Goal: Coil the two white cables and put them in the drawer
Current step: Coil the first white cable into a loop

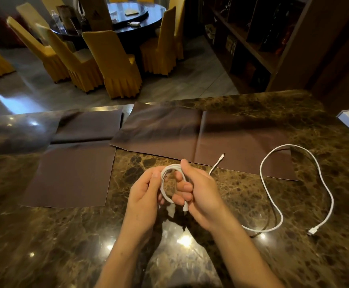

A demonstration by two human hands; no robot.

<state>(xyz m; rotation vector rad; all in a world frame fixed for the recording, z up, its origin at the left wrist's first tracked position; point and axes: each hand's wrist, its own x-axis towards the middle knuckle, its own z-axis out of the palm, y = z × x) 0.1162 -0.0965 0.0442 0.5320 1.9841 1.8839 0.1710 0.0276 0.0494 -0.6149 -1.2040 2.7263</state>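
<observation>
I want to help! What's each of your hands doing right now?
Left hand: closed, pinching the white cable coil.
Right hand: closed, holding the same coil.

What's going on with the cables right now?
Both hands, left hand and right hand, closed on coiled cable. Second cable loose on marble table. Drawer not in view.
</observation>
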